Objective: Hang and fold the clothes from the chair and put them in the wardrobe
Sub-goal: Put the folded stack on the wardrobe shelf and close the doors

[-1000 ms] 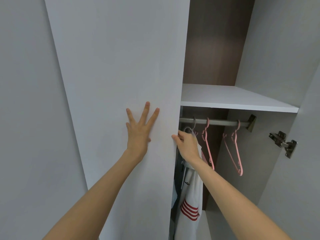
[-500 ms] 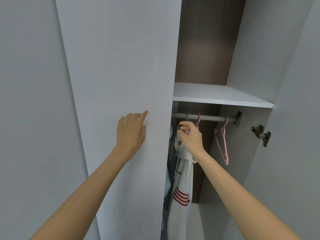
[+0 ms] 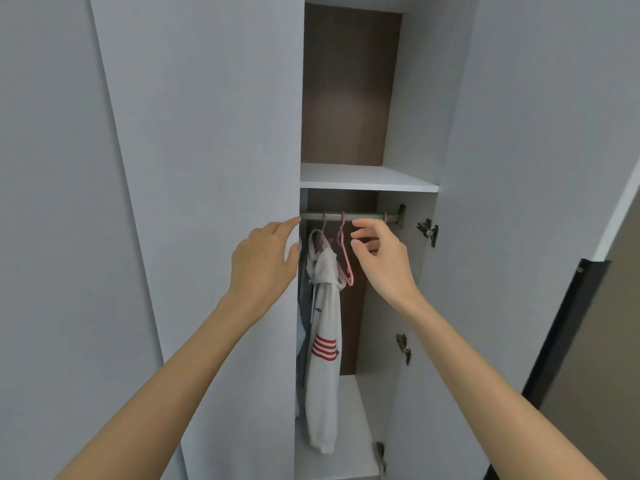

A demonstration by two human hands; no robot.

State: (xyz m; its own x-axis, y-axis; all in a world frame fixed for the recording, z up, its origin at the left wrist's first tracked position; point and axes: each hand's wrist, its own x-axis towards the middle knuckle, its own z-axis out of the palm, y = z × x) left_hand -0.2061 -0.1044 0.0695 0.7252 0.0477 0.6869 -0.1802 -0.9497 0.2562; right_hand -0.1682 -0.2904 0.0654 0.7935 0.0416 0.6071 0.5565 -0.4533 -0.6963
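Fingers of left hand point(image 3: 263, 263) rest relaxed on grey wardrobe door point(image 3: 207, 133) edge; right hand point(image 3: 385, 259) hovers loosely curled, empty, beside pink plastic hanger point(image 3: 347, 271).

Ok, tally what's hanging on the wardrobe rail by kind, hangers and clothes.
Pink hangers: 2
Grey-hooked hanger carrying the hoodie: 1
White hoodie with red stripes: 1
Bluish garment behind it, partly hidden: 1
Total: 5

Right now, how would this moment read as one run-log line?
left hand: touching wardrobe door edge | right hand: fingers loosely curled under rail, nothing visibly held | white garment: hung
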